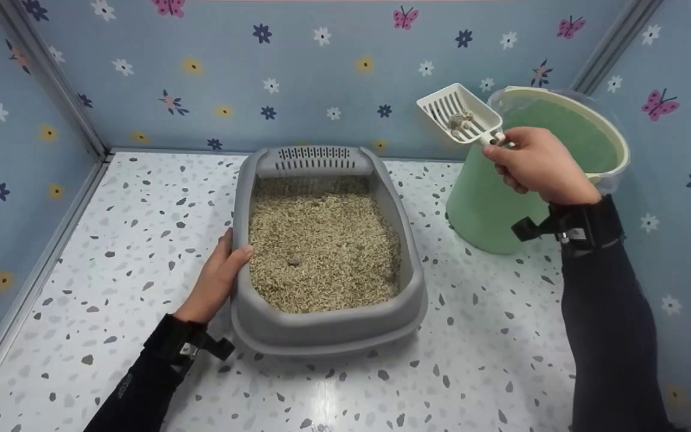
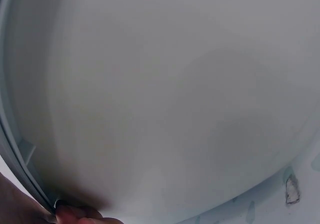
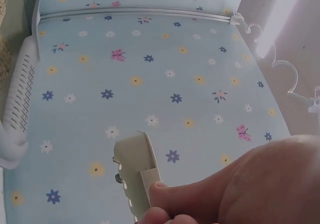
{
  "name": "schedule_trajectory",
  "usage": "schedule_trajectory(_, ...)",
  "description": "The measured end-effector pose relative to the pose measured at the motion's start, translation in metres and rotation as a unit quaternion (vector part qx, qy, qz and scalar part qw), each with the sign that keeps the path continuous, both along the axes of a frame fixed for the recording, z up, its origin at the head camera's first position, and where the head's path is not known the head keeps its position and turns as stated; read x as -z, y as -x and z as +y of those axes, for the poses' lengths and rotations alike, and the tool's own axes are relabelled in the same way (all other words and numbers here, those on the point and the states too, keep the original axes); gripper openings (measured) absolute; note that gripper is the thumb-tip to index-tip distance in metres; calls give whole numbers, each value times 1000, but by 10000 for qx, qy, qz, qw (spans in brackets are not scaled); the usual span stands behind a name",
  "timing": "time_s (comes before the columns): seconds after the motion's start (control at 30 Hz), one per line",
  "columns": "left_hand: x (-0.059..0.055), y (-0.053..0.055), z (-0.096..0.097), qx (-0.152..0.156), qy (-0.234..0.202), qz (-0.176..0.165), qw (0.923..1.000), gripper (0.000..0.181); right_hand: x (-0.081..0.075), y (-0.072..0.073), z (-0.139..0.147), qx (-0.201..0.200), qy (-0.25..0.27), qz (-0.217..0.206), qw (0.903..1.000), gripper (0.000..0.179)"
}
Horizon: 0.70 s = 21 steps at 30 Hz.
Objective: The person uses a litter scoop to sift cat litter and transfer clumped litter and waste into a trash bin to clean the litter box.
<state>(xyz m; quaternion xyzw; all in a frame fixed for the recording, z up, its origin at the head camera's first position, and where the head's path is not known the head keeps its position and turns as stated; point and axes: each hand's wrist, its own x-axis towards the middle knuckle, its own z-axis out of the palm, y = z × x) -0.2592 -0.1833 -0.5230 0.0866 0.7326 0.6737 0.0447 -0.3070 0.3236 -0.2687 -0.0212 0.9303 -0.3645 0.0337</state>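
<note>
Head view: a grey litter tray [image 1: 327, 336] sits near the centre on a speckled surface [image 1: 141, 240], its vented end at twelve o'clock and its bed of pellet litter [image 1: 321, 240] facing up. The left hand [image 1: 216, 276] grips the tray's wall at about nine o'clock, thumb over the rim and fingers outside, presumably to keep the tray from sliding. At two o'clock from the tray stands a green bucket [image 1: 495, 207] with a pale rim ring [image 1: 624, 153], which seems to pin a clear liner [image 1: 585, 97]; standing so near, it likely shortens any carry between the two. The right hand [image 1: 540, 162] pinches the short handle of a white slotted scoop [image 1: 482, 114], blade towards ten o'clock, above the surface and at the bucket's ten o'clock side. Greyish clumps [image 1: 459, 122] lie in the blade, which faces up, probably so they stay put while its slots let loose pellets drop.
</note>
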Motion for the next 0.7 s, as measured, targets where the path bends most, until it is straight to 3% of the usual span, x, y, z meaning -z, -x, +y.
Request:
schedule_trajectory(0.33,2,1,2,-68,-108,154,9998,85,-9,7,35,771,156,80,9969,42)
schedule_trajectory(0.7,1,-1,1,46,-31,-48,10000,89,-10,10,61,1415,330,407,9886,44)
